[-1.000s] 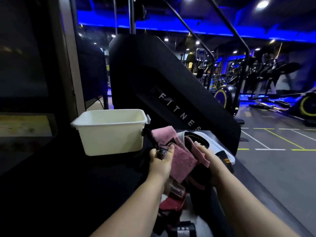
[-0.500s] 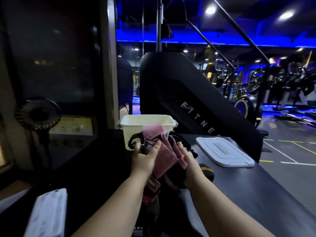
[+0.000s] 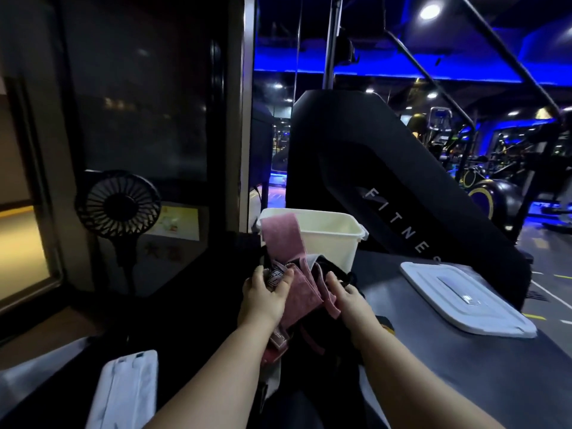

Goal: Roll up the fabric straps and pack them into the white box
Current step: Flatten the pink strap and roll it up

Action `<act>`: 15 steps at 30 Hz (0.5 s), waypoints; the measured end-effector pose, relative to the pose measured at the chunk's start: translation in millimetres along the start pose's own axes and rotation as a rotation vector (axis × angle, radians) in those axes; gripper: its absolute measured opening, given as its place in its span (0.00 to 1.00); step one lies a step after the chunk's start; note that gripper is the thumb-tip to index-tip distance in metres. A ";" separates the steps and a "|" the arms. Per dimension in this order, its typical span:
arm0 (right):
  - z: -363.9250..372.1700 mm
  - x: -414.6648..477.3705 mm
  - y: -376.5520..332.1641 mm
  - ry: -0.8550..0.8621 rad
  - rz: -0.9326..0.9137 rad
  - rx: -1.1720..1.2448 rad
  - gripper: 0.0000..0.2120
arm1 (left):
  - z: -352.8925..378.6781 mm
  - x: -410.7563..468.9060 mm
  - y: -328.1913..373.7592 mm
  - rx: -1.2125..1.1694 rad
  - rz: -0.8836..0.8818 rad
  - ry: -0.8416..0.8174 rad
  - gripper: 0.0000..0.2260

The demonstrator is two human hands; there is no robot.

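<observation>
A pink fabric strap (image 3: 283,239) with a printed label stands up in front of the white box (image 3: 328,239), its top end overlapping the box's near left rim. My left hand (image 3: 264,294) grips the strap at the label, thumb on top. My right hand (image 3: 348,297) holds another fold of pink strap (image 3: 328,297) beside it. Dark straps (image 3: 328,332) lie bunched under both hands on the grey table (image 3: 458,366). The box is open; its inside is not visible.
The box's white lid (image 3: 464,300) lies flat on the table to the right. A black fan (image 3: 119,205) stands at the left. A white flat object (image 3: 123,394) lies near left. A black fitness machine (image 3: 387,196) rises behind the box.
The view has swung left, so the box and lid appear further right. The pink strap's free end now stands higher against the box rim. Both hands keep their hold.
</observation>
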State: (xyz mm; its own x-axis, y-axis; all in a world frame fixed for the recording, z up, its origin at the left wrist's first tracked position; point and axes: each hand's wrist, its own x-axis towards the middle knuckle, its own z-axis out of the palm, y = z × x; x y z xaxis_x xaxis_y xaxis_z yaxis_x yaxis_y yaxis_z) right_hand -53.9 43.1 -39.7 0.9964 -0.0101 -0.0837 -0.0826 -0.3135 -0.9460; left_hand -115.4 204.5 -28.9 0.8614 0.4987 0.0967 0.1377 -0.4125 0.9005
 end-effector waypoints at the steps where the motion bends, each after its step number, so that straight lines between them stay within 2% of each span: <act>1: -2.0 2.0 2.6 0.053 -0.023 -0.032 0.33 | 2.4 0.9 -1.0 0.092 -0.037 0.018 0.36; 4: -5.7 4.0 6.1 0.205 -0.201 -0.092 0.31 | 3.1 1.7 3.8 0.321 -0.058 0.079 0.36; 6: -9.4 -0.2 5.7 0.261 -0.352 -0.108 0.28 | 4.5 2.5 3.9 0.343 -0.029 0.102 0.36; 9: -11.3 -20.5 -3.6 0.261 -0.543 -0.029 0.15 | 5.0 7.4 -3.2 0.175 0.022 0.121 0.32; 10: -12.2 -27.0 -6.0 0.271 -0.602 -0.059 0.14 | 4.6 9.3 -5.8 0.075 0.033 0.135 0.30; 13: -11.8 -42.0 -16.5 0.241 -0.714 -0.349 0.27 | 0.4 9.3 -10.4 -0.135 0.036 0.146 0.22; 15: -8.7 -43.4 -22.2 0.162 -0.688 -0.546 0.29 | -2.9 6.4 -9.4 -0.071 0.038 0.142 0.17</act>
State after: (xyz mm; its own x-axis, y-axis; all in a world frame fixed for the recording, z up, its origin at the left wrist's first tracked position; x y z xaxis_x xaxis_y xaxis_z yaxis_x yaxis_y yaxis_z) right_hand -95.2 42.3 -12.3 0.8159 0.2264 0.5320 0.5130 -0.7078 -0.4856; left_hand -112.6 213.8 -35.5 0.7867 0.5887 0.1860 0.0670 -0.3808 0.9222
